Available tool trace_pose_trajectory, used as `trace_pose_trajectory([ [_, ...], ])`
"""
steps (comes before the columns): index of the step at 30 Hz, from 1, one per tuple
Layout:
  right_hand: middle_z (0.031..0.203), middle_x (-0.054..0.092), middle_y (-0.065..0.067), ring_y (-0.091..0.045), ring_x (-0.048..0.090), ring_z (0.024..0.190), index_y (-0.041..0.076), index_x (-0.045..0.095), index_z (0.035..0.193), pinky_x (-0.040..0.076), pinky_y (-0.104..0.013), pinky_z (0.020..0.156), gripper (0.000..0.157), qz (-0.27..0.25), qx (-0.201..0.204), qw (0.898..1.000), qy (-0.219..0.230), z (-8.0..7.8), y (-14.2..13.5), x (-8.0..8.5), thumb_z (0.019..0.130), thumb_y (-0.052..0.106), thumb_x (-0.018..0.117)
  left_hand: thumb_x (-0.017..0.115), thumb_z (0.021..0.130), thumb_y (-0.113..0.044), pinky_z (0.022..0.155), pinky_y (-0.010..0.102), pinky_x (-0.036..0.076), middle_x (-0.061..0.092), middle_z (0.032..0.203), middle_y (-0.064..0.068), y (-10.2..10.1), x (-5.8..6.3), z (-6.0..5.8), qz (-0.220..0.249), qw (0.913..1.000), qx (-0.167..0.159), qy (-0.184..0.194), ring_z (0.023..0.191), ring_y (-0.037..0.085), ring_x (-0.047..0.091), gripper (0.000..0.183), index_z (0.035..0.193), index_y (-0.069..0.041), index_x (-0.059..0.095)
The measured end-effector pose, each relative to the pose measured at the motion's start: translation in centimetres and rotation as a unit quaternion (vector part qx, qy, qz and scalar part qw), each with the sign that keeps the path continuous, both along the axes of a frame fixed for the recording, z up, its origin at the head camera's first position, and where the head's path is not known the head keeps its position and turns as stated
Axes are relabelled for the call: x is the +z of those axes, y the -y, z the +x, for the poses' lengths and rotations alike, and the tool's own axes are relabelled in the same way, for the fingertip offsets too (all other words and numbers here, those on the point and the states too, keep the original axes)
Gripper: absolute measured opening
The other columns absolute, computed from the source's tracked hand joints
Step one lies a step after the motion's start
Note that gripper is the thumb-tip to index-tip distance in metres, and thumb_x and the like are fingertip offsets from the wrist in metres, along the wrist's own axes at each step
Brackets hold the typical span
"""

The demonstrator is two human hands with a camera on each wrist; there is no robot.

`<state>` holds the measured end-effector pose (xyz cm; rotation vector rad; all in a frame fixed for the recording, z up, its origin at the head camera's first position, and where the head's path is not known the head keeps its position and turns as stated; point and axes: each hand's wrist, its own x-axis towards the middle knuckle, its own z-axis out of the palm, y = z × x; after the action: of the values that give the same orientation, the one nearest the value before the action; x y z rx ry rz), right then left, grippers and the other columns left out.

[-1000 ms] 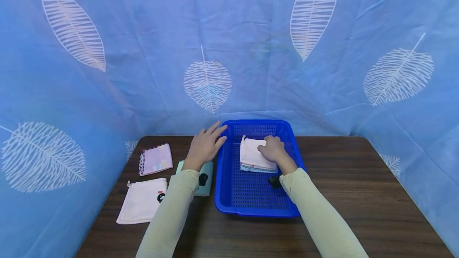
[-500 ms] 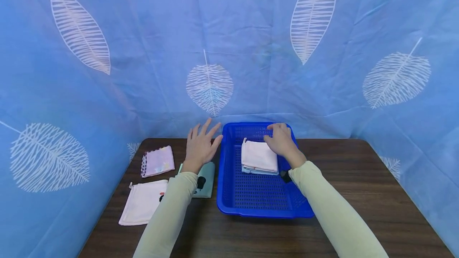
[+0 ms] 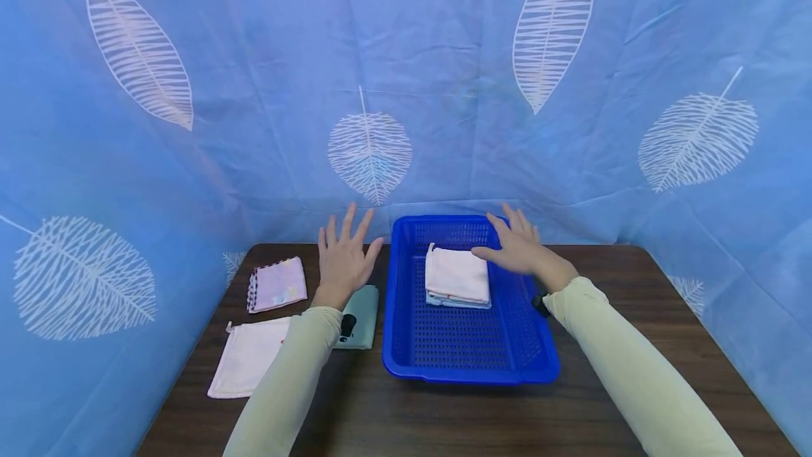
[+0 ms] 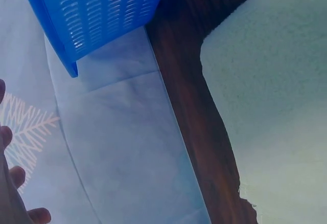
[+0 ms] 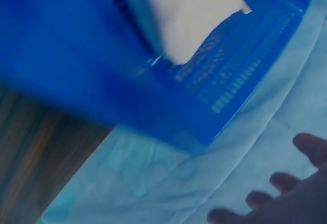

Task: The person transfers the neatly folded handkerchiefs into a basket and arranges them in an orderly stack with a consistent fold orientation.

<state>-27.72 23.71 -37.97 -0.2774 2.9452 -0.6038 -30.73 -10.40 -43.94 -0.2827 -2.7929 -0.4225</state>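
A blue perforated plastic basket [image 3: 466, 374] stands on the table, with a stack of folded towels in it, a pinkish-white towel [image 3: 457, 273] on top and light blue beneath. Over the basket's right side hovers my right hand [image 3: 517, 249], fingers spread and holding nothing. My left hand [image 3: 342, 263] is raised with spread fingers left of the basket, above a folded green towel [image 3: 363, 319] with a dark print that my arm partly hides. In the left wrist view that green towel [image 4: 271, 81] fills the right side.
Left on the table lie a small lilac towel [image 3: 279, 285] with a checkered edge and a white towel [image 3: 244, 362] with a hanging loop. A blue leaf-print curtain [image 3: 444, 147] hangs behind the dark wooden table [image 3: 444, 422]. A black wrist device [image 3: 540, 304] sits at my right cuff.
My right hand has lifted off the towel stack, opened, and moved right toward the basket's edge. The left hand has drifted left, away from the basket's rim. The stack stays in place.
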Motion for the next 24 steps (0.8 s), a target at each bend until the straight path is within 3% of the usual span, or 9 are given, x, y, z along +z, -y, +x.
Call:
trace_pose_trajectory([
  [7, 0.17, -0.002, -0.027, -0.056, -0.004, 0.154, 0.004, 0.013, 0.164, 0.007, -0.079, 0.117, 0.097, 0.039, 0.036, 0.998, 0.029, 1.2, -1.9, -0.5, 0.097, 0.06, 0.057, 0.03, 0.106, -0.06, 0.125, 0.069, 0.01, 0.008, 0.174, 0.003, 0.6, -0.2, 0.7, 0.005, 0.9998, 0.012, 0.018, 0.156, 0.047, 0.014, 0.063, 0.164, -0.037, 0.017],
  [16, 0.169, 0.002, -0.028, -0.058, 0.003, 0.152, 0.002, 0.012, 0.163, 0.011, -0.079, 0.116, 0.097, 0.0, 0.073, 0.996, 0.053, 2.7, -3.5, -0.6, 0.098, 0.058, 0.057, 0.032, 0.107, -0.058, 0.124, 0.07, 0.011, 0.015, 0.171, 0.011, 1.3, -1.4, 1.3, 0.022, 0.9979, 0.038, 0.048, 0.155, 0.051, 0.013, 0.065, 0.164, -0.035, 0.014],
  [24, 0.168, 0.008, -0.03, -0.057, 0.008, 0.152, 0.001, 0.01, 0.163, 0.017, -0.079, 0.115, 0.098, -0.039, 0.067, 0.995, 0.056, 3.9, -5.2, -2.1, 0.098, 0.057, 0.058, 0.035, 0.107, -0.057, 0.122, 0.071, 0.016, 0.015, 0.169, 0.014, 1.7, -2.9, 1.8, 0.035, 0.9957, 0.065, 0.056, 0.154, 0.054, 0.013, 0.066, 0.165, -0.032, 0.014],
])
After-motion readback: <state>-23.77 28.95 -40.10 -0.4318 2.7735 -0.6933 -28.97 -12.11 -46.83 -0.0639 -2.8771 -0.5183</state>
